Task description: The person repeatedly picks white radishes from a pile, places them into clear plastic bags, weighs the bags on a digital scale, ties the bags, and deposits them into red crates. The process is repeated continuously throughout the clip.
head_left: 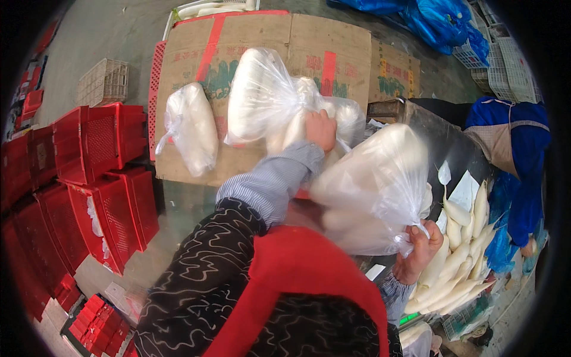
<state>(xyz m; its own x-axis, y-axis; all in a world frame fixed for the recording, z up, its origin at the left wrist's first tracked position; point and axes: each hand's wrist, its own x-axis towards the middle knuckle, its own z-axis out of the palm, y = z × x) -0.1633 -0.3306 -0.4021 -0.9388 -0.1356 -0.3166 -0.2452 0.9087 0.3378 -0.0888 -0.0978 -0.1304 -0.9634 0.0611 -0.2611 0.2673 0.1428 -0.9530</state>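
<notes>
My left hand [321,130] is closed round the gathered neck of a clear plastic bag of white radishes [257,95], over a flattened cardboard sheet [256,35]. To the right, a second bag of white radishes [383,172] hangs tilted from its twisted neck, pinched in my right hand [421,250]. That bag is slightly blurred. Another tied bag of radishes [193,128] lies on the cardboard at the left. Behind my left hand sits one more bag [350,119], partly hidden.
Loose white radishes [455,268] are heaped at the right. Beyond them is a co-worker's blue sleeve [526,172]. Stacked red crates [104,143] stand at the left, with a pale crate [104,82] behind. Blue plastic sheeting [437,24] lies far right.
</notes>
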